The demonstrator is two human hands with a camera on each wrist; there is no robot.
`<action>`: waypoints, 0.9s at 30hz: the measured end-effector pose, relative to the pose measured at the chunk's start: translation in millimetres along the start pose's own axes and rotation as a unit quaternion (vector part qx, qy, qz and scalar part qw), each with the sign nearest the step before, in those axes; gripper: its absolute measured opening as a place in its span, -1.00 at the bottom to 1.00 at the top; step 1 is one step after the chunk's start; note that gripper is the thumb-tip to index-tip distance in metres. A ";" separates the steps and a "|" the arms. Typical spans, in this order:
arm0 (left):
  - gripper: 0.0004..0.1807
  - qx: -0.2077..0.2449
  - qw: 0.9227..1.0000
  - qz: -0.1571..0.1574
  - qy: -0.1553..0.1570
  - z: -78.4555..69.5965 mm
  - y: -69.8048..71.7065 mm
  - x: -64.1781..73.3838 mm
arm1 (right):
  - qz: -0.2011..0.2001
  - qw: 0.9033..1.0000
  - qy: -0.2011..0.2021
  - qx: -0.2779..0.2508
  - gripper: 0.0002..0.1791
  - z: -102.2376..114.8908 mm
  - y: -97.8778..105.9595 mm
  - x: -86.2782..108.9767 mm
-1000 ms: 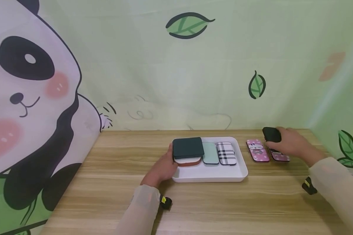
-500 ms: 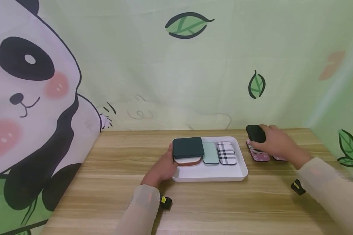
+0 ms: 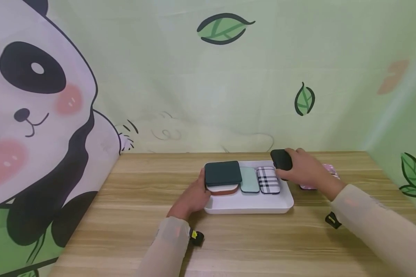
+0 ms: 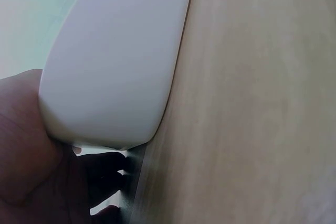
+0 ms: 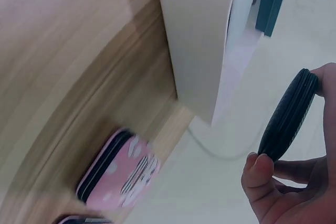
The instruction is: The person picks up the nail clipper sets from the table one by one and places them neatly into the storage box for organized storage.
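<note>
My right hand [image 3: 308, 168] pinches a small flat black case [image 3: 280, 159] by its edges, above the right end of a white tray [image 3: 249, 206]. In the right wrist view the black case [image 5: 289, 116] is tilted on edge, a ridged seam running round it. My left hand [image 3: 191, 199] grips the tray's left end, thumb side at the rim. Inside the tray, a dark green case [image 3: 223, 173] lies over a white and brown item [image 3: 223, 190]. Beside them are a mint case [image 3: 249, 180] and a black-and-white plaid case [image 3: 268, 180].
Two pink patterned cases lie on the wooden table [image 3: 256, 242] right of the tray, partly hidden by my right arm. One pink case [image 5: 123, 174] shows clearly in the right wrist view. A panda-printed cloth [image 3: 159, 77] hangs behind the table.
My right hand has carried the black case leftward, from over the pink cases to the tray's right end. The left hand has stayed at the tray.
</note>
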State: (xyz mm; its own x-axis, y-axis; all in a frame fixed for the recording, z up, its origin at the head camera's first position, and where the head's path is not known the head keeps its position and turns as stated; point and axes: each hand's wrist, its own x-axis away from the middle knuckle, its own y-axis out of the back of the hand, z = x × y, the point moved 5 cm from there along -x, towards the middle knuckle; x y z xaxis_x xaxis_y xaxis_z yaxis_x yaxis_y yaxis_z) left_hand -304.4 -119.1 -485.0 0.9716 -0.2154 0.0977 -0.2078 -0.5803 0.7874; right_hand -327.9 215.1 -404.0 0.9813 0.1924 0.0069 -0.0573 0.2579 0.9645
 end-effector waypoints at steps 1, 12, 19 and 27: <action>-0.16 -0.002 1.000 0.000 0.000 0.1 -0.3 -0.4 | 0.002 1.000 0.002 0.000 0.05 2.7 -1.8 -0.3; -0.16 0.000 1.000 -0.003 -0.006 -3.8 0.5 0.1 | 0.020 1.000 0.008 -0.014 0.01 23.5 -18.2 -1.8; -0.16 -0.002 1.000 -0.007 -0.005 -2.1 1.7 -0.6 | 0.022 0.999 -0.009 -0.022 0.01 30.2 -29.5 -9.1; -0.15 0.000 1.000 -0.002 -0.006 -1.7 0.6 0.6 | 0.040 0.999 -0.016 -0.019 0.05 31.2 -42.3 -10.4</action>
State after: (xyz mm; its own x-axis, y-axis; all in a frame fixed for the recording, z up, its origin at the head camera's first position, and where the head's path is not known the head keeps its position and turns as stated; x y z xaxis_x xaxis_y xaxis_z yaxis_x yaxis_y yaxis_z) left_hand -303.8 -118.2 -483.4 0.9710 -0.2228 0.0864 -0.2035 -0.5812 0.7879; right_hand -329.9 172.7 -436.6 0.9786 0.1842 0.0921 -0.1420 0.2796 0.9496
